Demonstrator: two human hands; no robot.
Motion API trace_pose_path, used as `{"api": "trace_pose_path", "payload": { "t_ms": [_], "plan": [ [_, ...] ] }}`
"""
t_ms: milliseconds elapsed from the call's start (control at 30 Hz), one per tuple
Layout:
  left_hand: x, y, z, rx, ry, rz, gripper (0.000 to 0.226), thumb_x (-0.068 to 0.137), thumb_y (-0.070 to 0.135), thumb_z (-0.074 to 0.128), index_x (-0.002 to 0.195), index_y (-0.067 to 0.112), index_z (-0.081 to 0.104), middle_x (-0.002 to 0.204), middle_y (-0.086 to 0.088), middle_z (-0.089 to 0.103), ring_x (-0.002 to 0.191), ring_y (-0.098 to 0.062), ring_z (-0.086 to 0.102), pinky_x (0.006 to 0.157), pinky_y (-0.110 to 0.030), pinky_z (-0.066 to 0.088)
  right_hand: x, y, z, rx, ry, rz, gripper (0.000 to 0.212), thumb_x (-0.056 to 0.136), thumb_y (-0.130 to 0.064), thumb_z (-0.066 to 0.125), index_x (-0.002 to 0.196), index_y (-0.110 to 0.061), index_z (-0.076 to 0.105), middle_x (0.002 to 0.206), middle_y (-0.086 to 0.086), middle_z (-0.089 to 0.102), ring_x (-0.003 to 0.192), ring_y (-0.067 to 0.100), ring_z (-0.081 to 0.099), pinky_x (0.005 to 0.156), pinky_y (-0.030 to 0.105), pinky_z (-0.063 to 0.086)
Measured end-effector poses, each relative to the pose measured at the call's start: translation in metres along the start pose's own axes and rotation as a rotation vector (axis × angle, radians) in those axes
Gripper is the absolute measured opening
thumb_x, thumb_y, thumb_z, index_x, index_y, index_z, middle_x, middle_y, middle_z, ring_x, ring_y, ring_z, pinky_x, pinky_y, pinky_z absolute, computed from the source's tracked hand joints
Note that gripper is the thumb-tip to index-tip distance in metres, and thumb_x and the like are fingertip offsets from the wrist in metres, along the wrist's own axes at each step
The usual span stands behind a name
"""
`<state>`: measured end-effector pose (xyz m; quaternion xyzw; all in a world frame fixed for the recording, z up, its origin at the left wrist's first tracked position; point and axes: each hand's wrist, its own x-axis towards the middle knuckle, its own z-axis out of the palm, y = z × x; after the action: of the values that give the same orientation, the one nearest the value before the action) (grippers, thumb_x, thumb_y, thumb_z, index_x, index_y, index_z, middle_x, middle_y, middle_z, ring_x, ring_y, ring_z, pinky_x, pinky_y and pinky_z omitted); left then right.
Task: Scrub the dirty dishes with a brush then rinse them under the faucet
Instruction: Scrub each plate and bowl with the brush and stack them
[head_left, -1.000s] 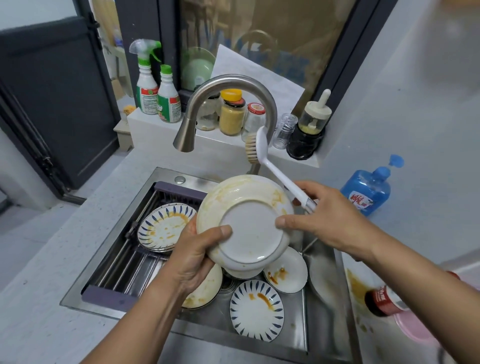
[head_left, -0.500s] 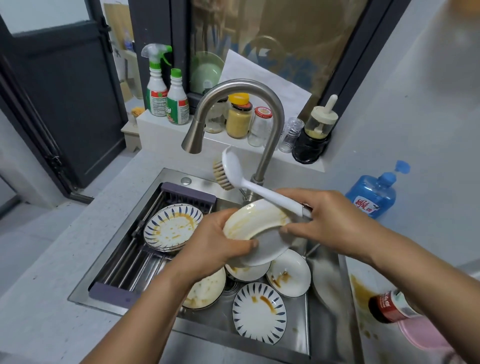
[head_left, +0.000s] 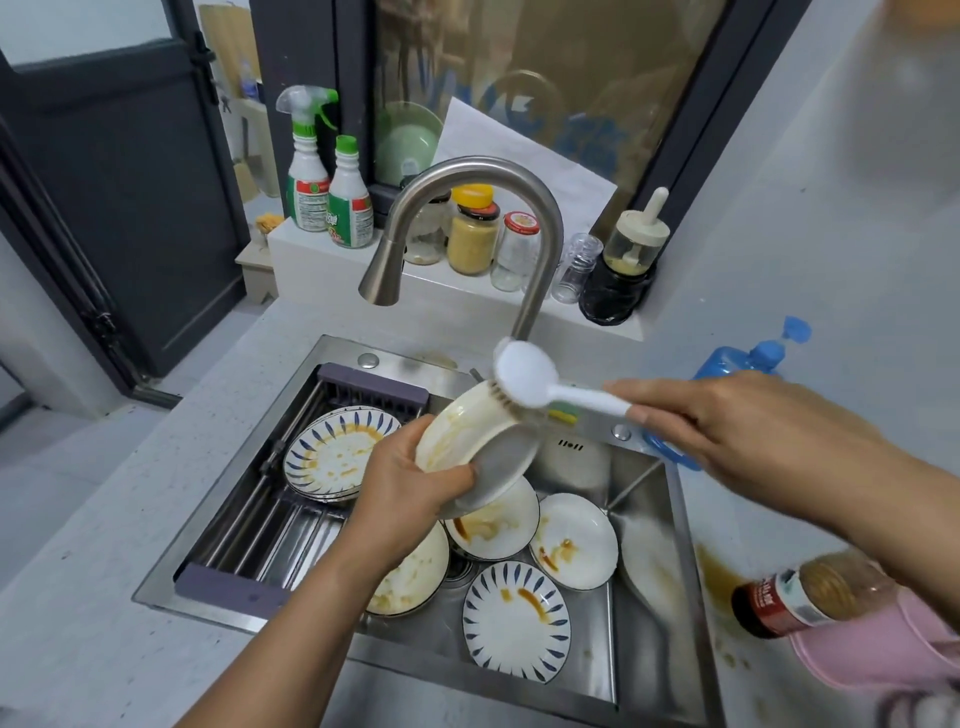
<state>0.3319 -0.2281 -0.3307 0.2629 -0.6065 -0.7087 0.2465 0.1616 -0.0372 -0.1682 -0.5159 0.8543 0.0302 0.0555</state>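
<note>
My left hand (head_left: 410, 488) grips a cream plate (head_left: 467, 426) stained with brown sauce, tilted on edge above the steel sink (head_left: 597, 680). My right hand (head_left: 737, 431) holds the white handle of a dish brush (head_left: 524, 376), whose bristles touch the plate's upper rim. The curved steel faucet (head_left: 540, 223) stands behind; no water shows at its spout. Several dirty plates lie in the sink, some white (head_left: 574, 540), some with blue stripes (head_left: 517, 621). More striped plates (head_left: 332, 452) sit stacked on the drain rack (head_left: 260, 540) at the left.
A blue soap dispenser (head_left: 748, 358) stands on the counter right of the sink. A brown sauce bottle (head_left: 810, 597) lies beside a pink object (head_left: 883, 649) at the right, next to a brown spill. Spray bottles (head_left: 311, 171) and jars (head_left: 472, 234) line the ledge behind the faucet.
The plate's underside faced me; my left hand has tipped it on edge and lowered it. The brush swung from upright down onto the plate's rim.
</note>
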Motion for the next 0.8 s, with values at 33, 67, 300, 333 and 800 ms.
{"api": "trace_pose_path", "payload": {
  "t_ms": [33,67,300,333,800],
  "plan": [
    [0.0,-0.001,-0.002,-0.006,0.0,0.007,0.038,0.079,-0.012,0.076,0.098,0.021,0.073,0.088,0.002,0.077,0.079,-0.011,0.074,0.064,-0.03,0.061,0.0,0.011,0.0,0.033,-0.012,0.054,0.051,0.084,-0.077,0.017,0.129,-0.075,0.041,0.07,-0.03,0.06,0.06,0.0,0.054,0.052,0.024,0.036],
    [0.0,-0.001,-0.003,-0.013,-0.01,0.01,0.039,0.079,-0.011,0.076,0.098,0.022,0.073,0.09,0.003,0.077,0.081,-0.012,0.074,0.067,-0.032,0.063,-0.001,0.019,-0.001,0.062,-0.02,0.075,0.057,0.082,-0.078,0.017,0.131,-0.071,0.046,0.069,-0.035,0.057,0.06,0.0,0.055,0.051,0.025,0.035],
    [0.001,-0.012,0.005,-0.062,-0.031,-0.046,0.042,0.079,-0.012,0.076,0.1,0.024,0.073,0.095,-0.005,0.076,0.086,-0.017,0.073,0.059,-0.027,0.058,0.002,-0.009,0.012,-0.029,-0.029,-0.042,0.052,0.085,-0.078,0.009,0.136,-0.077,0.022,0.082,-0.016,0.062,0.076,0.006,0.058,0.068,0.034,0.051],
    [0.002,-0.013,0.004,-0.112,-0.018,-0.064,0.043,0.079,-0.012,0.076,0.102,0.023,0.072,0.098,-0.006,0.076,0.09,-0.02,0.073,0.058,-0.027,0.058,0.003,-0.003,0.014,-0.024,-0.021,-0.021,0.053,0.085,-0.078,0.009,0.136,-0.076,0.025,0.083,-0.015,0.062,0.076,0.006,0.057,0.067,0.032,0.05],
    [0.008,-0.029,0.008,-0.262,0.033,-0.219,0.057,0.063,0.004,0.086,0.114,0.017,0.066,0.106,-0.01,0.077,0.102,-0.034,0.072,0.089,-0.051,0.059,0.002,0.001,0.026,-0.176,0.015,-0.048,0.062,0.087,-0.071,0.001,0.146,-0.066,0.019,0.097,-0.013,0.062,0.088,0.011,0.06,0.062,0.028,0.044]
  ]
}}
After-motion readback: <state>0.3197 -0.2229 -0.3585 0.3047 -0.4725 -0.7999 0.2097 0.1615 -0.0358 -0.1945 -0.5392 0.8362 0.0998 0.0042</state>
